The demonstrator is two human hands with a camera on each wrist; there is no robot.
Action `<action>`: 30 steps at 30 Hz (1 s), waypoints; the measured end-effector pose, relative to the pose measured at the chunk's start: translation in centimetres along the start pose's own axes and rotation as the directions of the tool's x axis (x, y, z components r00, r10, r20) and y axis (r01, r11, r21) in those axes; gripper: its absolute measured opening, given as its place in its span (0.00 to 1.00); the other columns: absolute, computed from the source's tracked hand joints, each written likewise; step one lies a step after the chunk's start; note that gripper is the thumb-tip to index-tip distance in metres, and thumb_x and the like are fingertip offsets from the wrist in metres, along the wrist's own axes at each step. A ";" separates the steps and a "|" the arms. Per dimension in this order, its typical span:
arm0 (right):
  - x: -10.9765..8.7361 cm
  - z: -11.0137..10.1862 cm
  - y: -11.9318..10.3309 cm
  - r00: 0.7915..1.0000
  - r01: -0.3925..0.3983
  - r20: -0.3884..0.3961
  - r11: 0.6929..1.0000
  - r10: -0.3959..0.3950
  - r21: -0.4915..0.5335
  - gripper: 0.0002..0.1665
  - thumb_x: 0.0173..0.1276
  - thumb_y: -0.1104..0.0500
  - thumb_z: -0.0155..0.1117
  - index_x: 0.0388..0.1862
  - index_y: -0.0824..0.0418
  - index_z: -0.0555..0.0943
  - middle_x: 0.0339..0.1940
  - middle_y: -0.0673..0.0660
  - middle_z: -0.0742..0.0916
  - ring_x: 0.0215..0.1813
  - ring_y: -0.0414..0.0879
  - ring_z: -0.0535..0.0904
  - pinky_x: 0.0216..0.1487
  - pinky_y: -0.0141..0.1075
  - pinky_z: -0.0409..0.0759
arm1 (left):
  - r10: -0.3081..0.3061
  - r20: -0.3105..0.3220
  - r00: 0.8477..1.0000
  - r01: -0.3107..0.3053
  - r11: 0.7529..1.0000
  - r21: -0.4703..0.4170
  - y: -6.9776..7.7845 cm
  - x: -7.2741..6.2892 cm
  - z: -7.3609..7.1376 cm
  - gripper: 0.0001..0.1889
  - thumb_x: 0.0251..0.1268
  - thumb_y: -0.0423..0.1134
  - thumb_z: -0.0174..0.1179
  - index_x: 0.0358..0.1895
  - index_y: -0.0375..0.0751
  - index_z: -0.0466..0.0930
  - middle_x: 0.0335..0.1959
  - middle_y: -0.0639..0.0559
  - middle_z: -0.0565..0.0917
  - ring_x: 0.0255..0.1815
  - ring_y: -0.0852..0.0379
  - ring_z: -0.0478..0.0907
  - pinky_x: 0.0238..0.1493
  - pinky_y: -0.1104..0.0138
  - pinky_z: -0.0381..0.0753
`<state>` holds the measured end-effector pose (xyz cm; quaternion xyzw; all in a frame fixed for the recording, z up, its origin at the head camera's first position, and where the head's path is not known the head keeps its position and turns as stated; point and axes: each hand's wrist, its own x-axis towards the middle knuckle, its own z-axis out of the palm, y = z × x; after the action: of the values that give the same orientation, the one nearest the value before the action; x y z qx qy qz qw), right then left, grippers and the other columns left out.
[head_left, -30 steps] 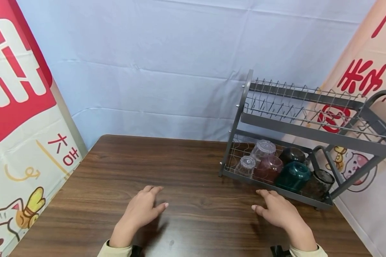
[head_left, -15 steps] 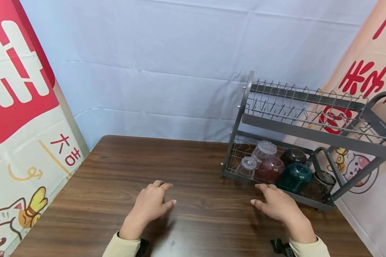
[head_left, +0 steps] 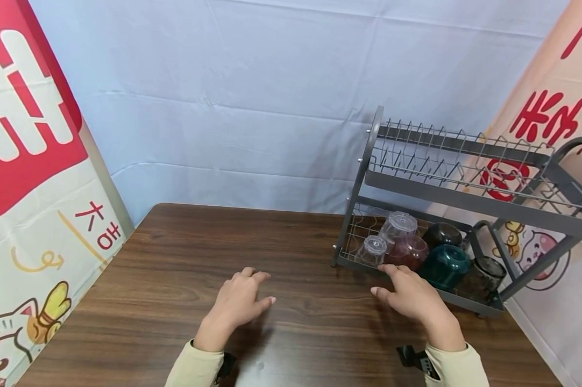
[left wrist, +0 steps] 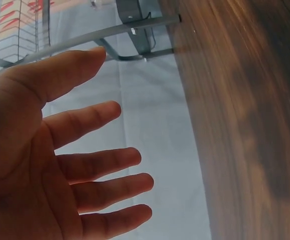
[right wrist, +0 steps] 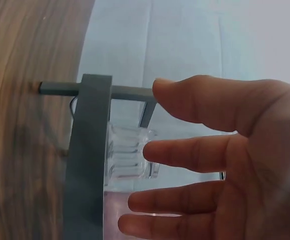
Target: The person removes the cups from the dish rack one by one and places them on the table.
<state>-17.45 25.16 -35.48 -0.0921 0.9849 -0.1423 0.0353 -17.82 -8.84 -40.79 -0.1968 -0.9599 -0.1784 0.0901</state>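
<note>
My left hand (head_left: 240,301) hovers over the brown table, fingers spread and holding nothing. In the left wrist view its palm and loosely extended fingers show, with a shadow on the wood. My right hand (head_left: 412,293) is held in front of the dish rack's lower tier, also holding nothing; its fingertips look close to the small clear glass (head_left: 372,250) and the pink glass (head_left: 407,251), and contact cannot be told. Beside these, upside down, are a larger clear glass (head_left: 398,226), a teal glass (head_left: 446,266) and two dark glasses, one a smoky brown glass (head_left: 482,277).
The grey two-tier dish rack (head_left: 458,193) stands at the table's right side, its upper wire tier overhanging the glasses. The wooden table (head_left: 223,242) reaches back to a pale cloth backdrop (head_left: 223,107). Printed banners (head_left: 54,215) hang at both sides.
My left hand has moved to the right and a little forward. The right hand has shifted forward and slightly left, towards the glasses. The rack and glasses have stayed in place.
</note>
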 end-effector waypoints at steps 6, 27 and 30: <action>0.8 -0.3 -0.6 0.999 0.011 -0.033 1.000 -0.011 -0.005 0.36 0.60 0.46 0.65 0.59 0.69 0.72 0.56 0.75 0.73 0.56 0.68 0.69 0.49 0.62 0.67 | 0.009 0.000 1.000 -0.009 1.000 -0.008 0.4 0.5 0.3 0.25 0.54 0.51 0.66 0.54 0.43 0.78 0.50 0.40 0.76 0.43 0.40 0.77 0.38 0.49 0.75; 3.4 -1.4 -1.8 0.992 0.035 -0.121 0.995 -0.046 -0.094 0.33 0.57 0.52 0.69 0.58 0.66 0.74 0.55 0.75 0.72 0.52 0.70 0.70 0.45 0.62 0.70 | 0.055 0.004 0.998 -0.056 0.997 0.044 1.4 2.1 0.8 0.26 0.53 0.51 0.66 0.54 0.42 0.78 0.51 0.40 0.75 0.47 0.41 0.74 0.42 0.51 0.73; 3.8 -1.4 -1.8 0.989 0.039 -0.136 0.994 -0.053 -0.102 0.33 0.56 0.53 0.70 0.58 0.66 0.75 0.56 0.74 0.72 0.53 0.70 0.70 0.45 0.63 0.70 | 0.059 0.007 0.998 -0.059 0.997 0.047 1.7 2.3 0.9 0.26 0.54 0.51 0.66 0.54 0.42 0.78 0.51 0.40 0.75 0.47 0.42 0.74 0.43 0.51 0.73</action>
<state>-21.03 23.07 -33.79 -0.1063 0.9884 -0.1002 -0.0408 -19.25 -6.23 -40.50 -0.2233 -0.9579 -0.1525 0.0970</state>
